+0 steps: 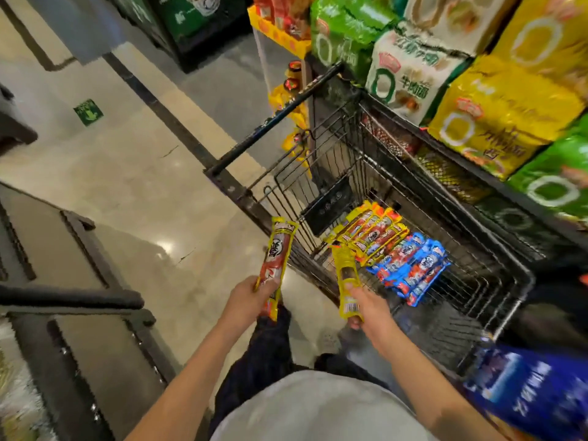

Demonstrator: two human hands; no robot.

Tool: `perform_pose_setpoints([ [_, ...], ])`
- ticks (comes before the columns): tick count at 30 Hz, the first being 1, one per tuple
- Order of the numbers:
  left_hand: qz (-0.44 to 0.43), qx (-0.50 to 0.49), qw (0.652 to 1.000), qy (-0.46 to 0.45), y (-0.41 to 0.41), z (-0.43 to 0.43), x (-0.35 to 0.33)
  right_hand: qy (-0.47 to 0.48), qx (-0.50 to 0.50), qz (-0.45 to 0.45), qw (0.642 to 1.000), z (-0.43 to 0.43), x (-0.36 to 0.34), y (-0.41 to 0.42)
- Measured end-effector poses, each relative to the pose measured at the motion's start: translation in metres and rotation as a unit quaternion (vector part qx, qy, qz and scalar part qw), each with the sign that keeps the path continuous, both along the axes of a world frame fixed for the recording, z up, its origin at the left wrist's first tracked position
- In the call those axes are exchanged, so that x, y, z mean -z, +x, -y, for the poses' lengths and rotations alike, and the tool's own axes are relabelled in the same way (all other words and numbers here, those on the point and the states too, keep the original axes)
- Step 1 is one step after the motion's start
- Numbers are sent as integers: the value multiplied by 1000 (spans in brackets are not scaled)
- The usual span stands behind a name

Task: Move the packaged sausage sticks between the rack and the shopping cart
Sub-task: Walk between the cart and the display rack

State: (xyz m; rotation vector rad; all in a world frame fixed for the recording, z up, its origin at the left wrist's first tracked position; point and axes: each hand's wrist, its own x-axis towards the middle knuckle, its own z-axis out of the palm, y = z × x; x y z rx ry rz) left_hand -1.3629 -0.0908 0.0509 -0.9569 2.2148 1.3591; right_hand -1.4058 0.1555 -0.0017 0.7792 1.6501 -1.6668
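Observation:
My left hand (251, 297) grips the lower part of a yellow-and-red packaged sausage stick (276, 249), held upright over the floor just left of the black wire shopping cart (496, 259). My right hand (369, 308) grips another yellow sausage stick (346, 275) with its back and barcode towards me, at the cart's near left edge. Inside the cart lie several yellow-red sausage sticks (374, 235) side by side, and next to them several blue-packaged ones (413, 270).
A rack (496, 103) of large green, white and yellow noodle packs runs along the cart's right side. A yellow display stand (286, 36) is beyond the cart handle (273, 122). A dark shelf unit (79, 313) stands at left, with tiled floor between.

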Motion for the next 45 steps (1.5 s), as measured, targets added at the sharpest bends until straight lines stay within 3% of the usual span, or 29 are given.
perform_pose_setpoints([
  [4, -18, 68, 997, 23, -76, -8, 6, 16, 95, -7, 995, -12, -7, -27],
  [8, 7, 199, 979, 50, -167, -20, 28, 61, 223, 7, 973, -10, 1, -56],
  [14, 78, 315, 943, 68, -259, -31, 82, 113, 287, 76, 948, 10, 21, -99],
  [22, 165, 340, 916, 139, -327, -69, 145, 126, 193, 114, 966, 4, 60, -190],
  [28, 198, 389, 896, 79, -361, -94, 236, 142, 170, 119, 968, -4, 136, -249],
  [32, 181, 412, 893, 17, -367, -104, 332, 166, 164, 158, 959, -3, 195, -267],
  [37, 144, 430, 890, -46, -371, -119, 329, 301, 48, 168, 937, -1, 249, -276],
  [41, 152, 409, 899, -36, -367, -129, 348, 309, -5, 141, 941, 5, 271, -275],
  [45, 148, 417, 896, -41, -367, -136, 355, 332, 12, 91, 939, 11, 280, -269],
])
